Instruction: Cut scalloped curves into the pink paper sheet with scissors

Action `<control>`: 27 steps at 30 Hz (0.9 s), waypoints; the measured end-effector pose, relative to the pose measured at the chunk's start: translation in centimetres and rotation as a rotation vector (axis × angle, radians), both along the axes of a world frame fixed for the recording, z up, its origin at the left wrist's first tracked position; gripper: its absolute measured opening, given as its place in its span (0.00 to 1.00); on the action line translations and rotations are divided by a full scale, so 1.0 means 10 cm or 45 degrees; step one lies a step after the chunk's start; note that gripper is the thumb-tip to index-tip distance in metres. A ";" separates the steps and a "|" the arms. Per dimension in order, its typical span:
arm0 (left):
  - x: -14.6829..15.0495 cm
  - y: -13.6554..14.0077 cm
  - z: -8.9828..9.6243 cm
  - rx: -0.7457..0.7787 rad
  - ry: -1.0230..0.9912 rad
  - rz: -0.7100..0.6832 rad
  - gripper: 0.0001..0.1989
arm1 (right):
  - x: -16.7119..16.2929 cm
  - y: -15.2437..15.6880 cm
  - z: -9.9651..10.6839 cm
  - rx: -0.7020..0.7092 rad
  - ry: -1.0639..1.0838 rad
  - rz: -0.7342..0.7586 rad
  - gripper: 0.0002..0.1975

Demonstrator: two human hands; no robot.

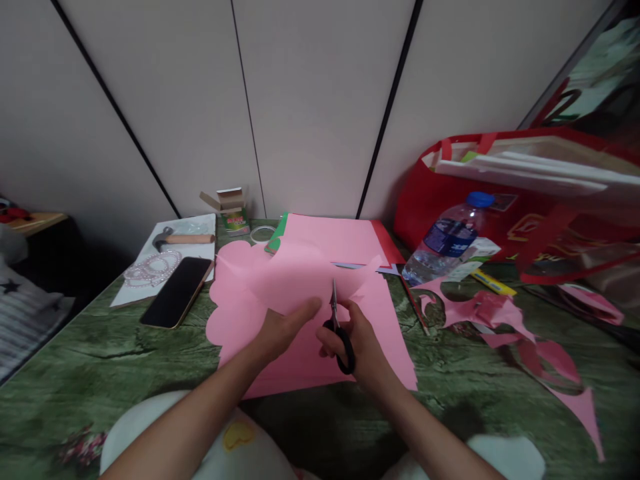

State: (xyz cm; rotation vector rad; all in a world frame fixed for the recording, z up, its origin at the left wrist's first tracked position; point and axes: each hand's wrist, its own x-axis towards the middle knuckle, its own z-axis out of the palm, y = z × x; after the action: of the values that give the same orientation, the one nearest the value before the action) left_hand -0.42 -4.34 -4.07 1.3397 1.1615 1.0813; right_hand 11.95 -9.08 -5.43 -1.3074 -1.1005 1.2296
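Observation:
My right hand (357,340) grips a pair of scissors (345,347) by its black handles, blades pointing away from me over a pink paper sheet (295,280). The blades look nearly closed and meet the sheet around its middle. My left hand (285,327) pinches the same sheet from the left, thumb on top, fingers hidden beneath. Rounded scallops shape the sheet's left edge, and its far part is lifted and curved. More pink paper (280,380) lies flat underneath.
Left stand a phone (177,292), a hammer (185,239), beaded strands (153,269) and a small open box (233,212). On the right are a water bottle (447,237), a red bag (525,227), a pencil (415,303) and pink paper scraps (500,312). Colored sheets (340,237) lie behind.

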 end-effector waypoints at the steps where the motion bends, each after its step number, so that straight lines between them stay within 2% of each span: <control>1: 0.00 0.00 0.00 0.032 -0.025 -0.013 0.09 | 0.00 0.00 0.00 0.000 -0.002 -0.001 0.28; 7: 0.03 0.02 -0.02 0.085 -0.090 -0.005 0.07 | 0.00 -0.01 0.01 -0.035 0.011 0.000 0.29; 14: 0.04 -0.04 0.03 -0.020 0.031 0.088 0.16 | -0.03 -0.03 -0.05 -0.020 0.084 0.025 0.30; 27: 0.06 -0.06 0.06 0.078 0.041 -0.047 0.17 | 0.01 0.00 0.01 0.073 0.240 0.052 0.23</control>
State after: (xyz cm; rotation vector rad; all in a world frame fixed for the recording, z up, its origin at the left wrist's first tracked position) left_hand 0.22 -4.95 -3.45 1.4249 1.1309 1.0798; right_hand 12.06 -9.07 -5.37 -1.1063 -1.0238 1.3134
